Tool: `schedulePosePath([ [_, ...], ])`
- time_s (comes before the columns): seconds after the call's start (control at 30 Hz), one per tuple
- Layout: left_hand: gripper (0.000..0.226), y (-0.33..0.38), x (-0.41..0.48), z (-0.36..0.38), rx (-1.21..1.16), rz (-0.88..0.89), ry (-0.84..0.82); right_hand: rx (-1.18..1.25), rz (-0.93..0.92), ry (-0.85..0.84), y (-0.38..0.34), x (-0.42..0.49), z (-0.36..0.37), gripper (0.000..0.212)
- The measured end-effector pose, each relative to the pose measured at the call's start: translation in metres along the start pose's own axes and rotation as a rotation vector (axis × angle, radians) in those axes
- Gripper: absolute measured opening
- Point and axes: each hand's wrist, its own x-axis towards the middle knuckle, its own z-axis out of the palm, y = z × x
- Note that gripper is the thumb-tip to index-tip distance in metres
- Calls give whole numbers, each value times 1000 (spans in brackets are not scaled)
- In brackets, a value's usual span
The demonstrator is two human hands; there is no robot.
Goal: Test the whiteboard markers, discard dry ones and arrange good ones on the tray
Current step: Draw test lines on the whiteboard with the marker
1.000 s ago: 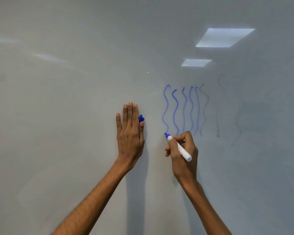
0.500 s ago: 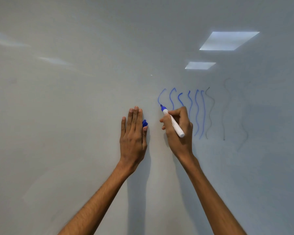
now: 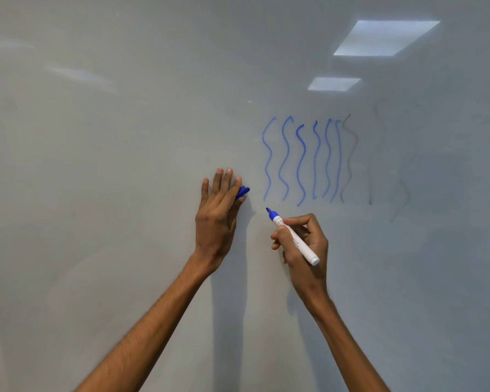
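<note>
My right hand (image 3: 303, 244) grips a white marker (image 3: 294, 239) with a blue tip. The uncapped tip points up-left, just below and left of the blue lines. Several wavy blue lines (image 3: 300, 162) run down the whiteboard (image 3: 111, 165), with fainter grey wavy lines (image 3: 350, 157) to their right. My left hand (image 3: 217, 216) lies flat against the board with its fingers straight. The marker's blue cap (image 3: 243, 191) sticks out at the thumb side, pinched between thumb and forefinger. No tray is in view.
The board fills the whole view. Two ceiling lights (image 3: 385, 38) are reflected at the upper right. Very faint grey squiggles (image 3: 399, 190) lie at the far right of the marks.
My right hand rose to the top of the lines, drew one more wavy blue line at their left, and came down below them. My left hand stayed on the board.
</note>
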Motion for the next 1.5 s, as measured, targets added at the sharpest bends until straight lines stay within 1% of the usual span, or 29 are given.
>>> schedulePosePath([
  [0.07, 39, 13, -26, -19, -90, -20, -1, 60, 17, 28, 0, -18, -13, 11],
  [0.13, 32, 29, -67, -42, -231, -117, -20, 74, 40, 17, 6, -44, -27, 8],
  [0.23, 33, 49, -134, -70, -433, -359, -138, 85, 130, -2, 23, -85, -43, 9],
  [0.37, 33, 54, -200, -85, -560, -730, -316, 121, 383, -9, 50, -127, -49, 17],
  [0.43, 29, 56, -220, -89, -598, -844, -383, 128, 474, -20, 61, -140, -49, 23],
  [0.47, 28, 58, -227, -90, -606, -874, -421, 129, 509, -30, 66, -146, -49, 25],
  [0.63, 26, 66, -251, -91, -618, -913, -551, 113, 625, -67, 87, -167, -45, 16],
  [0.73, 25, 69, -257, -91, -629, -897, -603, 98, 646, -67, 96, -177, -46, 16],
  [0.87, 23, 70, -260, -89, -622, -860, -612, 81, 670, -54, 106, -184, -49, 14],
  [1.0, 21, 70, -261, -86, -608, -843, -695, 68, 694, -63, 114, -186, -51, 17],
  [1.1, 22, 73, -262, -82, -598, -828, -742, 62, 708, -87, 118, -188, -51, 15],
  [1.23, 24, 74, -265, -77, -676, -942, -732, 59, 732, -95, 123, -191, -50, 17],
  [1.33, 22, 76, -269, -76, -737, -1026, -690, 67, 744, -91, 124, -196, -50, 20],
  [1.5, 19, 81, -278, -76, -751, -1038, -652, 97, 764, -35, 127, -206, -48, 20],
])
